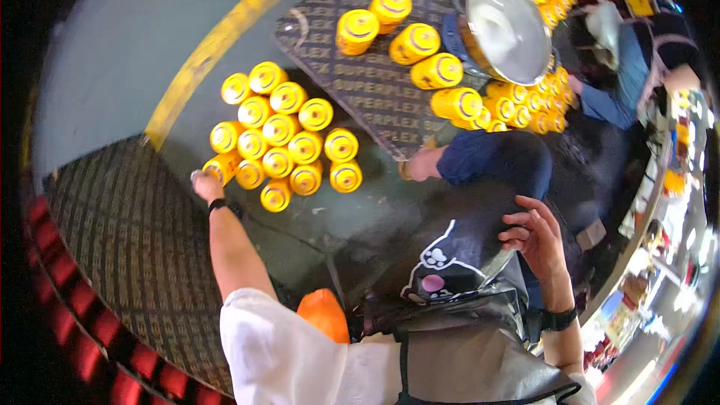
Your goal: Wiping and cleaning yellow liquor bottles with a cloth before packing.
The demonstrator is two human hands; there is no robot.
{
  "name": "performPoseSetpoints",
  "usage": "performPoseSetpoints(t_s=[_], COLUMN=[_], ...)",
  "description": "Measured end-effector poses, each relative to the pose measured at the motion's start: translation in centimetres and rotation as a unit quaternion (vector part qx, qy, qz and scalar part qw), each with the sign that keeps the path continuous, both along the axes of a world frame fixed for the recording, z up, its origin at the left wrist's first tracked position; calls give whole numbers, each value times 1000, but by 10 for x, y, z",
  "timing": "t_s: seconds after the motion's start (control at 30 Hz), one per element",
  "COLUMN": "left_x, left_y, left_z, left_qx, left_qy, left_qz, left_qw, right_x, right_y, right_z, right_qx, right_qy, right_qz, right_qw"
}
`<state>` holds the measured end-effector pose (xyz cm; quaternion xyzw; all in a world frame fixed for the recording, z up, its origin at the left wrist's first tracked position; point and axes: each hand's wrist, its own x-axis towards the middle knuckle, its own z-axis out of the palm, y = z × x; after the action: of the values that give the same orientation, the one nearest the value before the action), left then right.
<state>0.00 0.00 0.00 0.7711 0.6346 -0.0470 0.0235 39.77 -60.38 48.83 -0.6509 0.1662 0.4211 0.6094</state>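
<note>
We reach our left hand [206, 184] out to the near-left corner of a cluster of yellow cans [281, 139] standing upright on the floor [112, 45]. The hand is closed on the nearest can [223, 167], at the cluster's edge, with a black band on the wrist behind it. The cans stand packed together, touching, their ringed lids facing up.

Our right hand [536, 236] hangs loosely open above our dark apron [450, 262], fingers curled, holding nothing; a black watch sits on that wrist.

Beyond the cluster, a dark board [360, 75] lies on the floor with more yellow cans [405, 30] on it, several tipped on their sides. A big metal bowl [506, 26] sits at the board's far end, with further cans heaped around it. A yellow line [225, 37] runs across the floor to the left of the cluster. Another person's knee in blue trousers [499, 161] rests near the board.
</note>
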Motion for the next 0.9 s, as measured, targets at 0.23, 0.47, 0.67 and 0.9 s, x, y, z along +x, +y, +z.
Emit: performPoseSetpoints(t_s=[0.23, 0.47, 0.67, 0.9], left_x=[5, 126, 367, 517], left_y=[-18, -53, -238, -436], left_z=[-6, 71, 144, 199], left_qx=[-7, 195, -189, -307], left_qy=[-133, -40, -452, -288], left_qz=[-22, -37, -259, -490], left_qw=[991, 979, 832, 763], right_x=[16, 22, 22, 14], right_y=[5, 0, -7, -44], right_z=[-3, -7, -5, 6], right_qx=[-3, -1, 4, 96], right_qy=[33, 52, 52, 35], right_qz=[-14, -18, -12, -44], right_qw=[999, 999, 999, 994])
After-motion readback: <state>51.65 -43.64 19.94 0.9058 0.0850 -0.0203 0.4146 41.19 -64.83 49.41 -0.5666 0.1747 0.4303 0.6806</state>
